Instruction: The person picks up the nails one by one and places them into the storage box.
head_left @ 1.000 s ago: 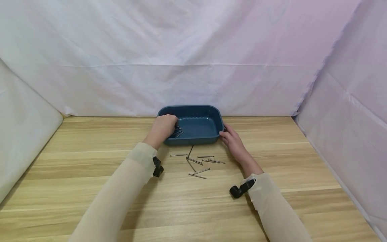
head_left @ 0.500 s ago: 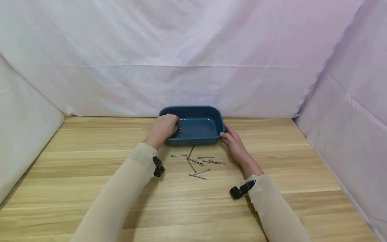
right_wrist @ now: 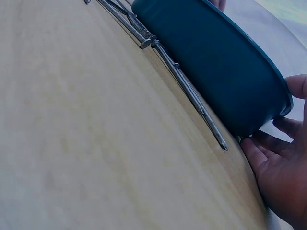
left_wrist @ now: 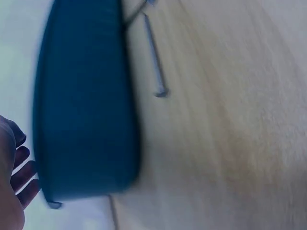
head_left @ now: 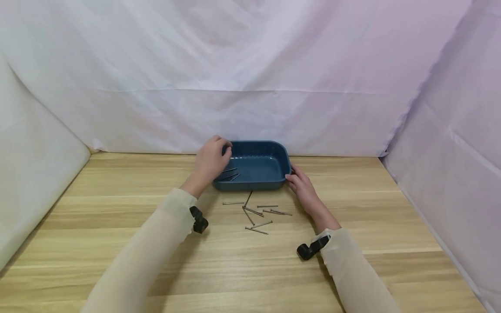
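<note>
Head view: blue tray [head_left: 256, 167] sat at the far middle of the desk [head_left: 117, 243], close to the white backdrop [head_left: 250, 87]. Left hand [head_left: 209, 161] hovered over the tray's left end, fingers loosely curled, nothing visibly held. A few nails in the tray [head_left: 230, 174] lay just beside that hand. Right hand [head_left: 299, 184] rested against the tray's right near corner, fingers relaxed and touching the wall, not wrapped round it. Loose nails on the desk [head_left: 256, 212] lay scattered just in front of the tray, between the two forearms.

Left wrist view: blurred. Tray wall [left_wrist: 86, 110] filled the left, one nail [left_wrist: 156, 62] lay on the desk beside it. Left-hand fingers [left_wrist: 19, 167] showed at the edge, spread, clear of the tray.

Right wrist view: tray outer wall [right_wrist: 211, 62] with several nails [right_wrist: 187, 91] lying along its base, the longest touching or nearly so. Right-hand fingers [right_wrist: 268, 148] touched the corner under the rim.

Handling, my read: nails are stiff, light, thin and smooth, likely to roll and hard to lift flat off wood. Best pinched mid-shank or tipped up by the head. Tray looks like light rigid plastic and will slide if nudged, so bracing it at the corner makes sense.
</note>
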